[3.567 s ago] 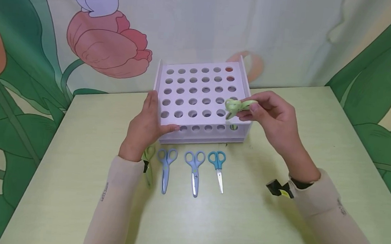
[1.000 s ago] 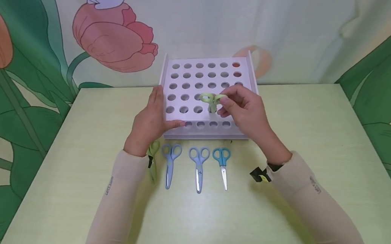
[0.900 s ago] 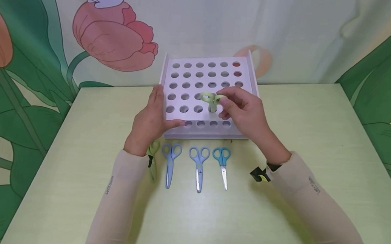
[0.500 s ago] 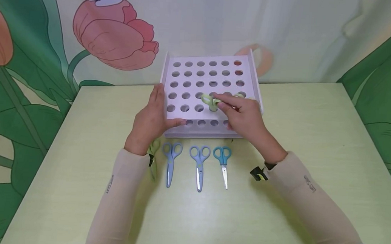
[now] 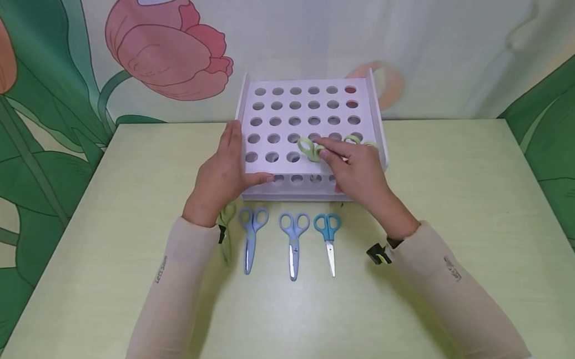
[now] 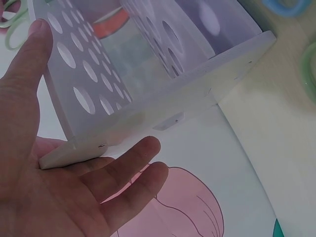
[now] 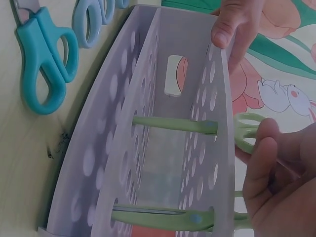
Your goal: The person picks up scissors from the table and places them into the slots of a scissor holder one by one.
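Observation:
A white rack (image 5: 283,129) with rows of round holes stands at the back of the table. On its left side my left hand (image 5: 220,172) grips it, thumb across the front edge and fingers along the side panel. My right hand (image 5: 360,170) pinches a handle loop of light-green scissors (image 5: 306,146) at the front row. In the right wrist view, the blades of these scissors (image 7: 173,123) pass through both the upper and lower perforated panels. A second pair of green scissors (image 7: 163,218) stands in the rack to the right, its handles partly behind my right hand in the head view.
Before the rack lie two lilac-blue scissors (image 5: 249,238) and teal scissors (image 5: 327,232) with bare metal blades. Another pair of green scissors (image 5: 228,220) lies partly under my left wrist. A curtain (image 5: 303,30) with printed flowers hangs behind the table (image 5: 277,323).
My right hand has moved left from the rack's right edge with the green scissors. Over the last second the scissors sank deeper into a front-row hole. My left hand keeps its place on the rack.

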`<state>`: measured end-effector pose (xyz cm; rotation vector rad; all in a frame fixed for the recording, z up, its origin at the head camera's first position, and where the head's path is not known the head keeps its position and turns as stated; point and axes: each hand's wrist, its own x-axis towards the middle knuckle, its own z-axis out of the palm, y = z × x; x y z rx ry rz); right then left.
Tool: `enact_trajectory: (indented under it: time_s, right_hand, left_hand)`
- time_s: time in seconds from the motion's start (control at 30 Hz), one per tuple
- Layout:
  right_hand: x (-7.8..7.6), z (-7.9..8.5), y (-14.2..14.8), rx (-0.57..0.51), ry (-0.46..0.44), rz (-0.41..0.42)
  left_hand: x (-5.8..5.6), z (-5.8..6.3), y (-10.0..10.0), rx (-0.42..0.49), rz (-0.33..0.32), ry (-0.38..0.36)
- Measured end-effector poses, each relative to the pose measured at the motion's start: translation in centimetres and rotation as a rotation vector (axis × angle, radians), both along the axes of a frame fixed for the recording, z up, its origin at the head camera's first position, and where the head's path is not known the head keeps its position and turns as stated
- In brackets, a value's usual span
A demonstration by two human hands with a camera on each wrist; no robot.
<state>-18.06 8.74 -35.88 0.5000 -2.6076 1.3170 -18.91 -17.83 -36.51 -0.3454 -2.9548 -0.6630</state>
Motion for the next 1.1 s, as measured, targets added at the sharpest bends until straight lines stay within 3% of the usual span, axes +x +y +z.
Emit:
enact_trajectory:
  time_s: [0.33, 0.6, 0.67, 0.83, 0.9, 1.0, 1.1]
  right_hand:
    - [-0.3, -0.3, -0.4, 0.036, -0.025, -0.014]
    - [0.2, -0.2, -0.2, -0.020, -0.059, -0.051]
    - [0.6, -0.3, 0.0, -0.025, -0.002, -0.073]
    - [1.7, -0.6, 0.8, 0.001, 0.314, -0.096]
    - [2.2, -0.6, 1.2, -0.004, 0.384, -0.074]
    - [3.0, -0.9, 1.8, -0.024, 0.374, -0.006]
    - [3.7, -1.5, 2.4, -0.048, 0.255, 0.069]
  left_hand:
    - [0.0, -0.2, -0.2, -0.009, 0.005, -0.008]
    - [0.0, 0.0, -0.1, -0.015, 0.010, -0.019]
    - [0.0, 0.0, -0.1, -0.009, 0.009, -0.020]
    - [0.0, 0.0, -0.1, -0.006, 0.010, -0.025]
    - [0.0, 0.0, 0.0, -0.007, 0.009, -0.029]
    - [0.0, 0.0, 0.1, -0.001, 0.014, -0.044]
    - [0.0, 0.1, 0.2, 0.018, 0.029, -0.064]
